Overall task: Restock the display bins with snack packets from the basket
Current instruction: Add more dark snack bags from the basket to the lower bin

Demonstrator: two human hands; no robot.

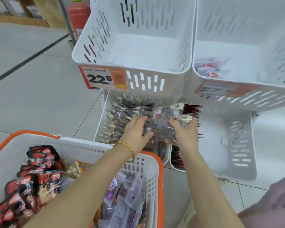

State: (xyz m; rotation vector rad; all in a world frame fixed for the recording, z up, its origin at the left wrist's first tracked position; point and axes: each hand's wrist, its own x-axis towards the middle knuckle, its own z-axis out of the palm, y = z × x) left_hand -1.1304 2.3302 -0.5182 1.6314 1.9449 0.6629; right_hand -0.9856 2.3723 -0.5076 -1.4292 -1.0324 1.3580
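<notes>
white bins point(105, 22): four; one basket point(160, 178); left hand point(135, 130), right hand point(184, 133) grip packets point(161, 123).

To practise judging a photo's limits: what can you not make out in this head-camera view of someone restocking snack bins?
Head view:
- Right price tag: blurred, last digits unreadable.
- Red packets in the lower right bin: mostly hidden by the right forearm.
- Basket: cut off by the left and bottom edges.
- Right hand: its fingers mostly tucked under the packet bundle.
</notes>
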